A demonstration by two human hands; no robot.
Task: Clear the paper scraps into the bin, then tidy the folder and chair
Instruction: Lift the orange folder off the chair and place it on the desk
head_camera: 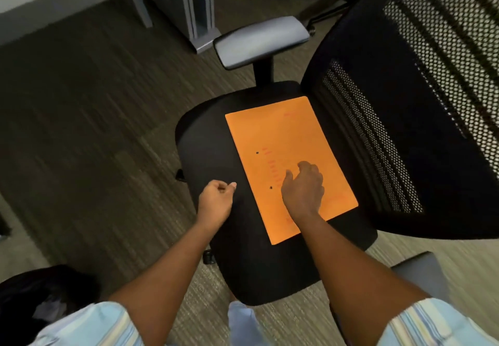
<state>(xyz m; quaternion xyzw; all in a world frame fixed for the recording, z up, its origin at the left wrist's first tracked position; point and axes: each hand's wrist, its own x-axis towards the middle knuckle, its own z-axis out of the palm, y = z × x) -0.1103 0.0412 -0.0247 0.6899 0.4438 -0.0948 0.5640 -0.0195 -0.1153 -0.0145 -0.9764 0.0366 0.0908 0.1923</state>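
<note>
Striped sleeves (89, 324) frame the bottom edge. Beyond, a black chair (205, 140) carries an orange folder (272, 129) flat on its seat. Right hand (303, 189) rests on the folder, fingers curled. Left hand (216, 198) hovers beside it, loosely fisted.

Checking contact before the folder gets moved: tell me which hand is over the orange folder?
The right hand is over the folder; the left hand is beside it, over bare seat.

black chair seat (210, 140) carries an orange folder (280, 140), lying flat, toward the mesh backrest (405, 102) side. chair stands on striped carpet floor (94, 129).
</note>
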